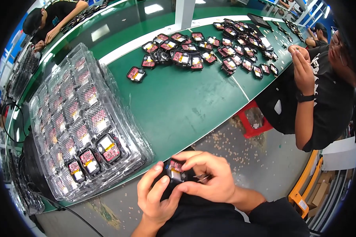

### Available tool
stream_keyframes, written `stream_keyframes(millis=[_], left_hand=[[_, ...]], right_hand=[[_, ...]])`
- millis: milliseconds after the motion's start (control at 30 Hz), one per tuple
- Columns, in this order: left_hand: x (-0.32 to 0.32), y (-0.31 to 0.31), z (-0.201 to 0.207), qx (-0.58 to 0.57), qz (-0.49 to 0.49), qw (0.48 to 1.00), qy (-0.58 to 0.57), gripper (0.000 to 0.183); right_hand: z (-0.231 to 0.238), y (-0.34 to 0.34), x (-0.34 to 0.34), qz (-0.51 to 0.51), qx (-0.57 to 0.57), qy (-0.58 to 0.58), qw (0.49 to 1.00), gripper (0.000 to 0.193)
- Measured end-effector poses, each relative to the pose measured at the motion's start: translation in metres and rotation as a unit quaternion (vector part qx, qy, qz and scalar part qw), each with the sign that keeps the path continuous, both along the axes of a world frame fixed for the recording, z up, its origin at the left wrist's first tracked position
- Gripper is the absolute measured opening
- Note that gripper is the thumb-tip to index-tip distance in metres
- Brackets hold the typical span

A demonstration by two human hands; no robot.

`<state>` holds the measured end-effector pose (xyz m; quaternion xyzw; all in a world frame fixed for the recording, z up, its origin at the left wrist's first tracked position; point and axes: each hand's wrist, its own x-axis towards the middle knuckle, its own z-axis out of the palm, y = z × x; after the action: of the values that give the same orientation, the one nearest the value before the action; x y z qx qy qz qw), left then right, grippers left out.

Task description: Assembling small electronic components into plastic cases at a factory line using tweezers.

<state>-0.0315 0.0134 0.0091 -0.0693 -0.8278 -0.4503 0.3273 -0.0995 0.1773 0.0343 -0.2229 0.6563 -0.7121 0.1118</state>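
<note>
Close to my body, below the table edge, my left hand point(156, 195) grips an opened smartwatch case point(175, 174) between thumb and fingers. The case is black, with a red circuit board and a pale part inside. My right hand point(211, 175) is closed at its other side, fingertips against the red board point(177, 165) and thumb at the case's lower edge. A thin pointed metal tool, which looks like tweezers point(201, 177), sticks out between its thumb and fingers. My fingers hide part of the case and tool.
Stacked clear plastic trays point(144, 146) stand on the green table point(170, 106) at left; three opened watch cases point(108, 148) lie on top. Many similar cases point(181, 58) spread at the back. A person point(324, 91) sits at right by a red stool point(251, 122).
</note>
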Motion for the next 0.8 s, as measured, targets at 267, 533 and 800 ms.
stream_keyframes(millis=[267, 533, 800], left_hand=[[0.005, 0.001, -0.001, 0.237, -0.071, 0.968, -0.035, 0.061], [0.017, 0.005, 0.011, 0.468, -0.151, 0.863, -0.114, 0.065], [0.014, 0.004, 0.009, 0.488, -0.166, 0.848, -0.126, 0.064]], right_hand=[[-0.006, 0.002, 0.015, 0.028, 0.003, -0.078, 0.997, 0.048], [-0.010, 0.006, -0.007, -0.119, 0.190, 0.420, 0.879, 0.024], [-0.015, 0.007, -0.007, -0.145, 0.210, 0.466, 0.847, 0.026]])
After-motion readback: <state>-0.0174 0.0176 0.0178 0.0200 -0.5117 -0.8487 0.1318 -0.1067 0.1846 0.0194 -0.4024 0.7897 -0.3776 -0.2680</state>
